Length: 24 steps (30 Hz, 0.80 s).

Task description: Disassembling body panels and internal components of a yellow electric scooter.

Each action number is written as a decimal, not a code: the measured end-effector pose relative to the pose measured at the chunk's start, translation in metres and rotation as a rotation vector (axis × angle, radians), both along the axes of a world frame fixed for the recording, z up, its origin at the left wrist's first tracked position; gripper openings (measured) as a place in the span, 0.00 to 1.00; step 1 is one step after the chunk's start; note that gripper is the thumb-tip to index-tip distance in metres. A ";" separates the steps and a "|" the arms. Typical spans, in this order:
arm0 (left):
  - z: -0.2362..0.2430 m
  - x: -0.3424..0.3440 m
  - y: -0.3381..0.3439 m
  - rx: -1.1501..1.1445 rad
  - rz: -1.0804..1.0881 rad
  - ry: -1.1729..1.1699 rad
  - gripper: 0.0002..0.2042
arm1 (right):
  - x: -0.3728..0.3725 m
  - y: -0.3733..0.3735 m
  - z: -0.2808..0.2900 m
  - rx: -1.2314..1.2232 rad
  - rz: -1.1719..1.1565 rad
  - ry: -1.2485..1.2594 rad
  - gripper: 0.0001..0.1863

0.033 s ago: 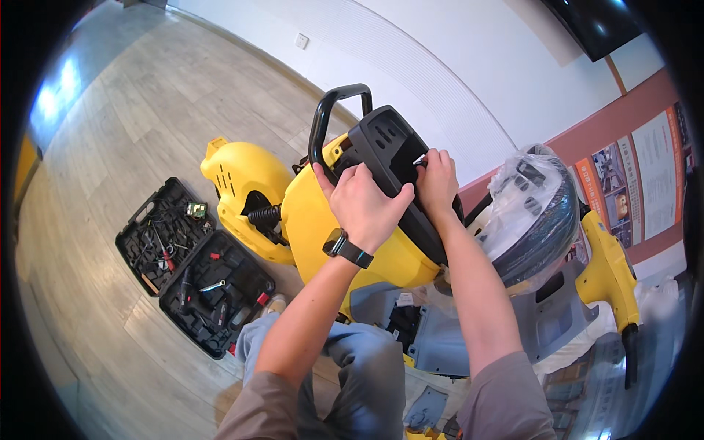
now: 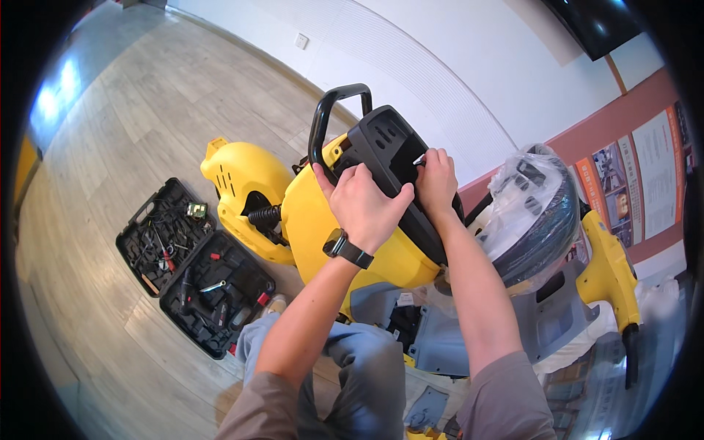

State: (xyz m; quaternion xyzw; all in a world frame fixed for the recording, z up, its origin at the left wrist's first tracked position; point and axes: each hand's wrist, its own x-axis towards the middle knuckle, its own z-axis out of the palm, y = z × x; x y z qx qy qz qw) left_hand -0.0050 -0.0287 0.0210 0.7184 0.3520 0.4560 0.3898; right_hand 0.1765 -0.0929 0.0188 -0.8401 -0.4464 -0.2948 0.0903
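A yellow scooter-like vehicle body (image 2: 312, 213) stands in front of me, with a black plastic panel (image 2: 385, 132) on top and a black grab handle (image 2: 320, 125) beside it. My left hand (image 2: 364, 204), a watch on its wrist, rests across the panel's near side, thumb and forefinger stretched apart; the other fingertips curl out of sight. At the panel's dark recess my right hand (image 2: 438, 183) has its fingers bent together around its right edge. A small shiny bit (image 2: 419, 160) shows at those fingertips, too small to name.
An open black tool case (image 2: 253, 275) with a drill (image 2: 192, 301) and several hand tools lies on the floor at left. To the right are a plastic-wrapped seat (image 2: 532, 213), a grey footboard (image 2: 455, 341) and a yellow handlebar part (image 2: 607, 271). A white wall (image 2: 433, 51) runs behind.
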 end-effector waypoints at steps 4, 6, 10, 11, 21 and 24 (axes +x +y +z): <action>-0.001 -0.001 0.001 0.012 0.002 -0.001 0.24 | 0.013 -0.001 -0.001 -0.081 0.089 -0.055 0.09; -0.002 0.000 0.000 0.019 0.003 -0.014 0.24 | 0.022 -0.006 0.002 -0.144 0.207 -0.033 0.08; 0.000 -0.002 0.000 0.006 -0.004 -0.001 0.23 | 0.033 -0.005 0.030 -0.447 0.372 -0.132 0.06; -0.001 -0.003 0.000 0.000 0.001 -0.009 0.23 | 0.033 -0.003 0.032 -0.450 0.373 -0.127 0.06; -0.004 0.001 0.000 0.029 0.034 -0.051 0.22 | 0.034 -0.003 0.027 -0.580 0.486 -0.411 0.05; 0.002 -0.001 0.000 -0.012 -0.008 -0.022 0.23 | 0.034 -0.005 0.026 -0.554 0.453 -0.391 0.03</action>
